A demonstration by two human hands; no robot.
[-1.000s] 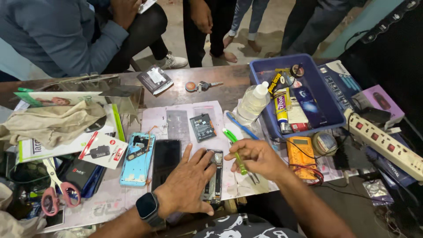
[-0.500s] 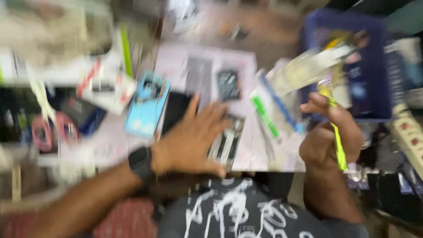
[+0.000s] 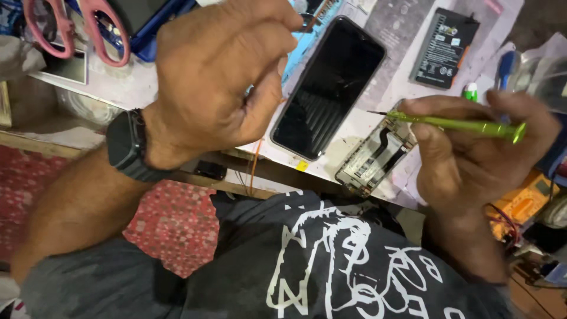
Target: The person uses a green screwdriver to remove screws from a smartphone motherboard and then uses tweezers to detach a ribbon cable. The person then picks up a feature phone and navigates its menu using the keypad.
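Worktop: one, cluttered, pale.
Left hand: raised, grip pinched together on something too small to tell.
Right hand: grip clamped on green screwdriver, held level above the right near edge, tip pointing left.
Phone, black screen: one, flat, centre; likely fragile, slippery glass.
Opened phone frame: one, just right of it; likely light, delicate; best held by the edges.
Battery: one, far.
Scissors: one pair, far left.

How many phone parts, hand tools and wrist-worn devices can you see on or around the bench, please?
Phone parts: 3 (black screen, open frame, battery)
Hand tools: 2 (green screwdriver, pink scissors)
Wrist-worn devices: 1 (watch)
Total: 6
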